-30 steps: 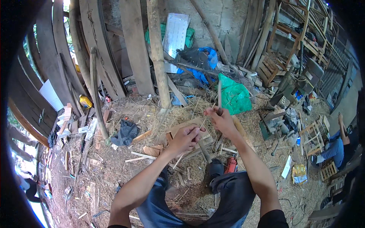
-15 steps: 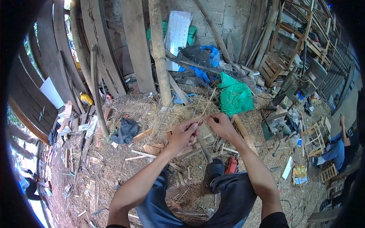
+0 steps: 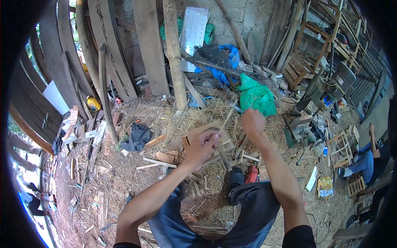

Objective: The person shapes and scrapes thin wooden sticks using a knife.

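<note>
My left hand (image 3: 202, 148) is closed in a pinch around a thin pale strip (image 3: 226, 120), maybe wood or cane, which slants up and away to the right. Higher and to the right, my right hand (image 3: 253, 122) is closed like a fist and slightly smeared by motion. A small blurred, pale glint shows by its left side, near the strip's far end; what that hand holds I cannot make out. Below both hands lies a wooden board (image 3: 202, 131) on the straw. A wooden stick (image 3: 224, 160) runs from it toward my dark shoe (image 3: 235, 177).
A red object (image 3: 252, 175) lies beside my shoe. Beyond my hands are a green plastic bag (image 3: 257, 99) and a wooden post (image 3: 175, 58). A black bag (image 3: 137, 137) and wood scraps lie left. A vise-like metal machine (image 3: 304, 132) stands right; another person (image 3: 368, 159) sits farther right.
My right hand has moved up and away from my left hand, opening a gap between them. The left hand stays nearly in place, and more of the strip shows.
</note>
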{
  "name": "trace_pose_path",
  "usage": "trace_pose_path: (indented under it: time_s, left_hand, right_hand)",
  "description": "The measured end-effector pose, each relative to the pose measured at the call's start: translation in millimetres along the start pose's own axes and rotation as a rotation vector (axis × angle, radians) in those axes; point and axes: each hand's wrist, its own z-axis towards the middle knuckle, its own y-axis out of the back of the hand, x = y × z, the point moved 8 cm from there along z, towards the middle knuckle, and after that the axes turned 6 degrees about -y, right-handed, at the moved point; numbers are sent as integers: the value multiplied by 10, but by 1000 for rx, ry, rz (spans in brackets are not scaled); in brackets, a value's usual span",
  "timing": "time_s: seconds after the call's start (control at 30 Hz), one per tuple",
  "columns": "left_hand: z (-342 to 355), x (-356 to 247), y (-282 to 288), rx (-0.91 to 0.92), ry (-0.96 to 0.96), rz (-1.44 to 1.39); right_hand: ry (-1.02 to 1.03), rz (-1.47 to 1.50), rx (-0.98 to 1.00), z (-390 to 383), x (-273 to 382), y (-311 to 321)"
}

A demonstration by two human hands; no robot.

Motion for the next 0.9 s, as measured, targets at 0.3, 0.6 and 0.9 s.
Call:
trace_pose_path:
  time_s: [0.3,0.6,0.9]
  left_hand:
    - [172,-106,161,-71,-131,268]
    - [281,224,156,-92,-67,216]
    - [245,-6,96,-125,-127,89]
  right_hand:
    - [-207,331,96,163,-479,-220]
    - [340,122,142,-438,594,-138]
    - [331,37,79,-212,517,-127]
